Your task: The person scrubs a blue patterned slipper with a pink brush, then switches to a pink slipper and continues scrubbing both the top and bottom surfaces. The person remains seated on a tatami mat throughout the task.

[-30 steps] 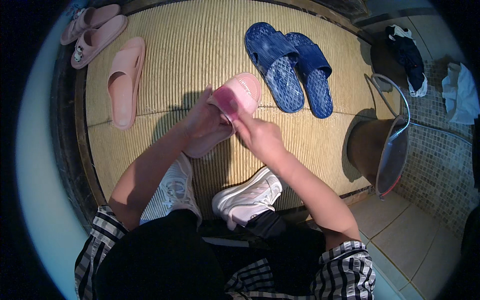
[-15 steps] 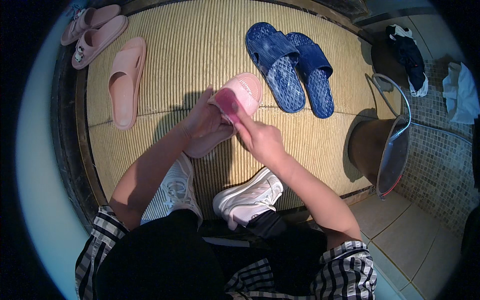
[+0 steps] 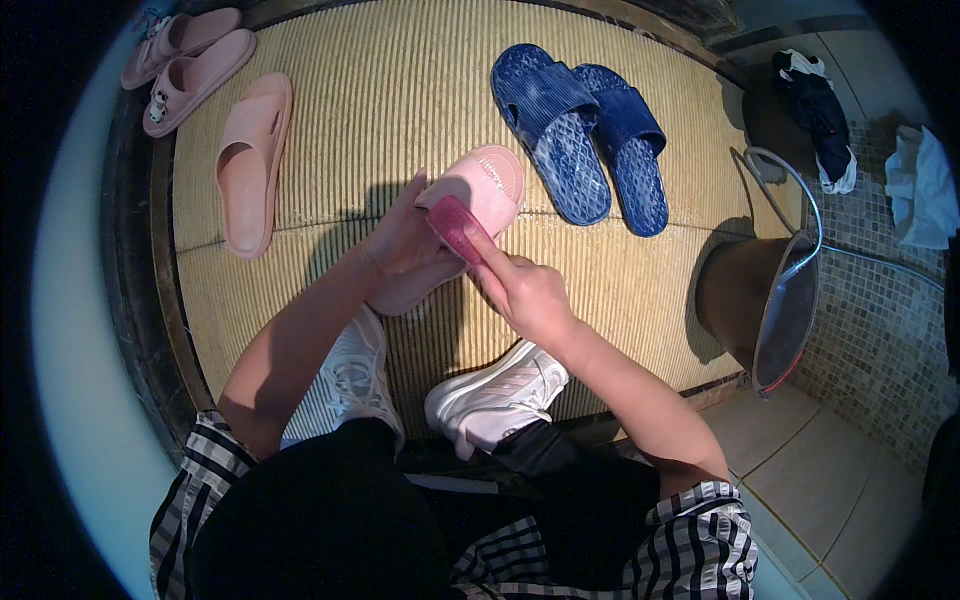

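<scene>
A pink slide slipper [image 3: 482,185] is held at a tilt above the ribbed mat, its toe pointing far right. My left hand [image 3: 400,235] grips it from the left side near the strap, and some of those fingers are hidden behind the brush. In my right hand [image 3: 530,292] is a magenta scrubbing brush [image 3: 455,228], one finger stretched along its back. The brush lies against the strap's near edge; its bristles are out of sight. Another pink slipper [image 3: 252,165] rests on the mat to the left. Beyond my right hand sit two wet-looking blue slippers [image 3: 572,170].
My white sneakers [image 3: 350,372] are at the near edge of the mat [image 3: 390,60]. On the right stands a dark bucket [image 3: 735,300] with a hose [image 3: 817,205] over its rim. Dark clothing [image 3: 820,120] and white cloth [image 3: 920,185] lie beyond. More pink slippers [image 3: 200,80] sit far left.
The brush has slid down the strap toward me and its tilt has changed, with my right hand moving slightly nearer. My left hand and the slipper stay nearly still.
</scene>
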The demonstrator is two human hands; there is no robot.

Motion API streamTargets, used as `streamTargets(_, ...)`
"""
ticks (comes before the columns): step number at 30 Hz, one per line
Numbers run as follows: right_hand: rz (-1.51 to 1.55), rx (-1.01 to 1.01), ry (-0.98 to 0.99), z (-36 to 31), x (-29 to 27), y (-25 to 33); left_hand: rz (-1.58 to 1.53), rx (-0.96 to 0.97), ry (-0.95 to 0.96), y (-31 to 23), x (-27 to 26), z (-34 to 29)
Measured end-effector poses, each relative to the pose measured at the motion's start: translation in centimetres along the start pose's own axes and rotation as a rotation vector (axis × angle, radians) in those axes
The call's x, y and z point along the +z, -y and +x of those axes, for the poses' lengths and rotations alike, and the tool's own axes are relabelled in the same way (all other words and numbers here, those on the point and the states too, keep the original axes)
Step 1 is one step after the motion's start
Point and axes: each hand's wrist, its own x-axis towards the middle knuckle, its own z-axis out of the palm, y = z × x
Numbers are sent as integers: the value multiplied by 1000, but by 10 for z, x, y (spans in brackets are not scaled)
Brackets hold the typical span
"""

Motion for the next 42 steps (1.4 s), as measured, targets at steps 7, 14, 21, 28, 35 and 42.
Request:
streamTargets(7, -92, 201, -44, 17, -5, -33, 40, -10, 165, 2, -26, 6)
streamTargets(14, -25, -42, 57, -16, 1, -8, 44, 4, 75, -1, -5, -1)
streamTargets(21, -99, 196, 18, 2, -1, -32, 58, -32, 180, 0, -26, 5)
streamTargets(28, 4, 41, 30, -14, 7, -2, 41, 14, 104, 1, -8, 0)
streamTargets(35, -103, 174, -15, 2, 5, -37, 71, -7, 147, 3, -28, 5)
streamTargets(42, -5, -22, -22, -21, 13, -12, 101, 51, 65, -3, 9, -6)
